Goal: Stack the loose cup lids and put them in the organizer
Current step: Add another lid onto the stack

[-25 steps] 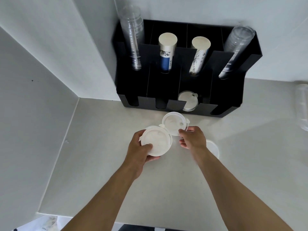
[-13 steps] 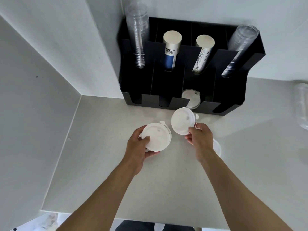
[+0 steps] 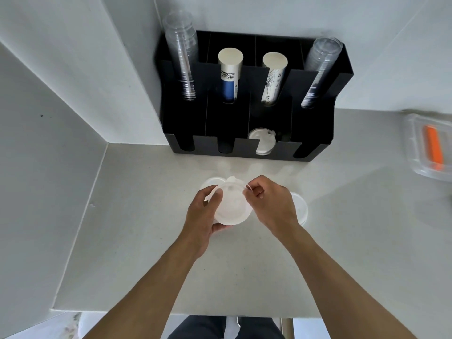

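Both hands met over the middle of the counter [image 3: 151,241], clear of its edges. Left hand [image 3: 204,217] cupped a white lid stack [image 3: 233,207] from the left and underneath, fingers curled on its rim. Right hand [image 3: 271,204] pinched the stack's far-right rim between thumb and fingertips. The lids sat together, tilted toward the camera; how many, I couldn't tell.

Another loose lid [image 3: 209,183] lay flat on the counter just behind the left hand, mostly hidden. One more lid [image 3: 300,206] lay beside the right wrist, partly covered.

The black organizer [image 3: 244,123] stood against the back wall in the corner, well apart from the hands, with bare counter between. Its third front slot held a stored lid [image 3: 263,143] leaning upright; the other front slots looked dark. Rear compartments held clear cup stacks [image 3: 182,57] at both ends and paper cup stacks [image 3: 230,74] between them.

A clear container [image 3: 430,148] with something orange inside sat at the right edge, blurred. Open surface was to the left and near side of the hands, up to the front edge.
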